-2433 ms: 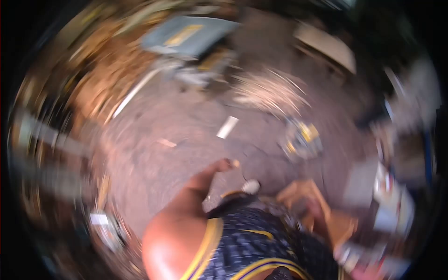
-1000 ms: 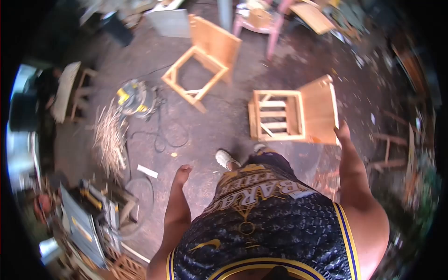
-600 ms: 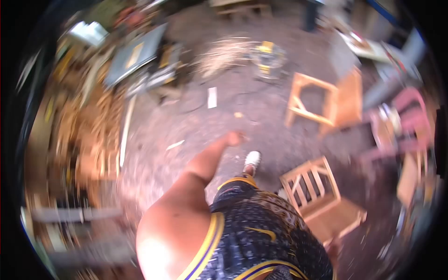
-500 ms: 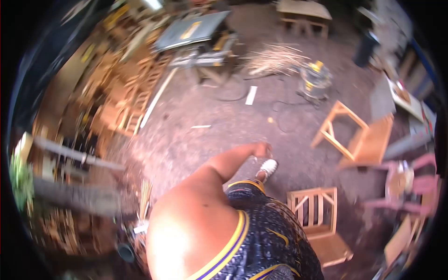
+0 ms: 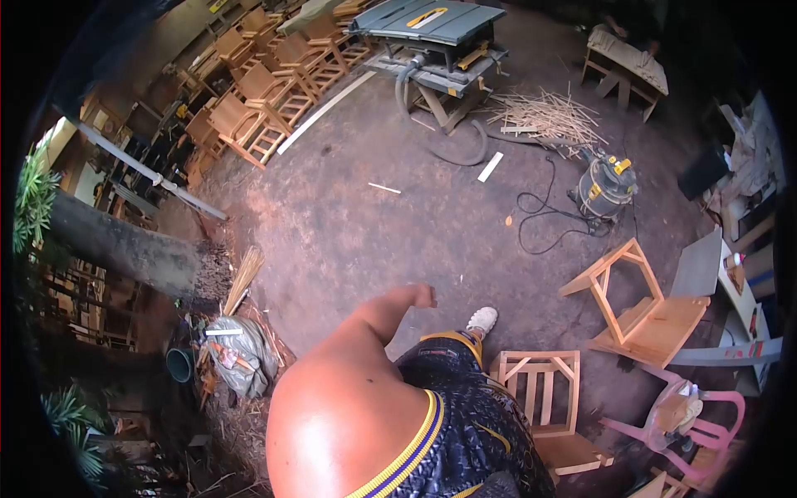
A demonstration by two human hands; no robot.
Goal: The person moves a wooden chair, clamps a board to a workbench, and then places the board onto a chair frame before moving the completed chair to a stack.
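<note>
Chair (image 5: 552, 411), bare wood with a slatted back, lay tipped over on the floor (image 5: 374, 241) just right of the person's leg, its long axis running near to far, slats at the far end, seat toward the near edge. It was the thing closest to the hands. Left hand (image 5: 422, 295) hung empty over bare floor, left of the chair and slightly farther out, fingers curled loosely together, touching nothing. Right hand was out of view, so its fingers cannot be told; from what showed, the left hand was the nearer one, with the chair lying to its right and nearer. White shoe (image 5: 482, 319) stood between hand and chair. Table saw (image 5: 432, 25) sat far centre, stacked chairs (image 5: 266, 91) far left. Second chair frame (image 5: 639, 307) lay on its side to the right, well apart from the first. Pink plastic chair (image 5: 706, 423) near right. Shop vacuum (image 5: 604, 189) right of centre with its cord looping on the floor, pile of thin offcuts (image 5: 548, 116) beyond it. Small white strip (image 5: 490, 166) lay near the saw.
</note>
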